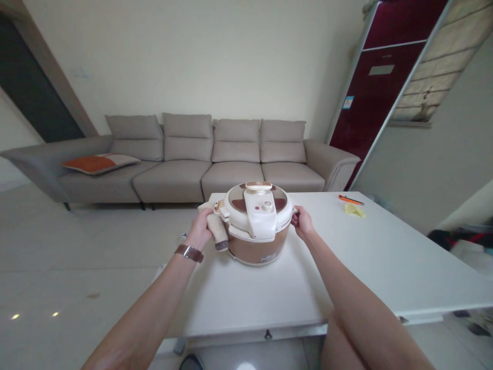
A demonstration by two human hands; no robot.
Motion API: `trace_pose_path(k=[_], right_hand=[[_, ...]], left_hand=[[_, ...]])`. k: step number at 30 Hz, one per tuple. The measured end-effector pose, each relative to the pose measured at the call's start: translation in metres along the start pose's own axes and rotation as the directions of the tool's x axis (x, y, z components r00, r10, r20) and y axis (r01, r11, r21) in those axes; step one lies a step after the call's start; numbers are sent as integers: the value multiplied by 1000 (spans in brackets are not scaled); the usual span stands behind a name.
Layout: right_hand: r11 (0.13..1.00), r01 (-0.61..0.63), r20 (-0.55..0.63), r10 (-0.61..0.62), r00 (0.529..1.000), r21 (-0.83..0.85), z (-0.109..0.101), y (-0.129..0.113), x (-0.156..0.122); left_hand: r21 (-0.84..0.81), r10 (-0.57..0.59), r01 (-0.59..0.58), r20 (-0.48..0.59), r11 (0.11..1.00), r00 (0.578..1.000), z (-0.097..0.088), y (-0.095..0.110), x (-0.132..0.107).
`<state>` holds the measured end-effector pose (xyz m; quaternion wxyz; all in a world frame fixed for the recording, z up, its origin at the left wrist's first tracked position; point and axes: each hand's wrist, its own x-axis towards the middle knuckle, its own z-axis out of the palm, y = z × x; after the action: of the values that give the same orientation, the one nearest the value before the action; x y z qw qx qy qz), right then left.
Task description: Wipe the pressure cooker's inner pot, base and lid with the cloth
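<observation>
Cooker [257,226] near tabletop [370,257] edge — room rightward

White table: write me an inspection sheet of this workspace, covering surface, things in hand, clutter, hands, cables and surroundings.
Surface: white table, drawer knob at the near edge.
Things in hand: white-and-brown pressure cooker, lid on; beige cloth at its left side. Whether the cooker fully rests on the table: cannot tell.
Clutter: orange-and-black pen-like item and yellow scrap, right of the cooker.
Hands: left hand grips the cloth by the left handle; right hand grips the right handle.
Cables: nothing seen.
Surroundings: grey-beige sofa, orange-and-pale cushion, tall dark-red appliance.
</observation>
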<state>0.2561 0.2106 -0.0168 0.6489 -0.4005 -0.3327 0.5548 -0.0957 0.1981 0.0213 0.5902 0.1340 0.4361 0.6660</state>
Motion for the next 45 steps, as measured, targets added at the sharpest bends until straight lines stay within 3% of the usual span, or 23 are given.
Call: trace_pose_path(k=[5,8,10,12,14,16,18,20,22,24,28,30,32,34,36,38,41,45], right_hand=[[992,-26,-73,17,997,-120,3,-6,-10],[979,-82,-52,74,996,-189,-17,-10,-22],[931,-88,-5,92,996,-353,-41,-7,-25],[806,-37,58,88,994,-590,-66,0,-24],[687,7,131,129,983,-726,-84,6,-25],[601,42,178,168,970,-798,-95,10,-28],[545,75,210,189,959,-835,-100,13,-33],[511,99,234,207,950,-854,-102,15,-37],[494,113,258,235,937,-862,-105,17,-41],[482,122,278,267,923,-868,-107,18,-45],[472,134,302,301,905,-871,-111,13,-55],[473,138,311,310,898,-870,-113,10,-59],[472,138,316,321,893,-871,-116,8,-63],[463,137,315,334,888,-876,-121,7,-66],[454,138,316,344,884,-880,-125,7,-68],[452,137,316,349,882,-881,-130,6,-70],[456,132,313,349,883,-880,-136,4,-74],[452,121,303,355,884,-884,-142,-1,-81]], left_hand=[[117,85,-76,-75,990,994,-13,1,-14],[68,213,-205,-135,976,968,-18,2,-24],[58,335,-330,-186,942,924,-17,6,-28],[92,564,-556,-144,826,813,-12,12,-35],[175,739,-726,-8,665,674,-4,17,-46],[255,807,-821,187,511,560,4,18,-60],[345,763,-865,422,364,489,11,13,-74],[430,645,-888,634,164,427,15,2,-81],[473,559,-881,734,-16,385,18,-9,-82],[492,565,-868,736,-67,373,20,-16,-77],[436,627,-896,675,85,388,32,-13,-71],[419,647,-902,661,102,380,41,-9,-77],[456,638,-890,678,25,365,50,-8,-91],[498,556,-858,751,-124,355,59,-11,-108],[515,422,-813,823,-272,380,67,-15,-121],[553,374,-750,824,-364,427,72,-19,-126],[628,473,-687,761,-365,445,73,-21,-116],[637,578,-699,719,-325,387,71,-20,-99]])
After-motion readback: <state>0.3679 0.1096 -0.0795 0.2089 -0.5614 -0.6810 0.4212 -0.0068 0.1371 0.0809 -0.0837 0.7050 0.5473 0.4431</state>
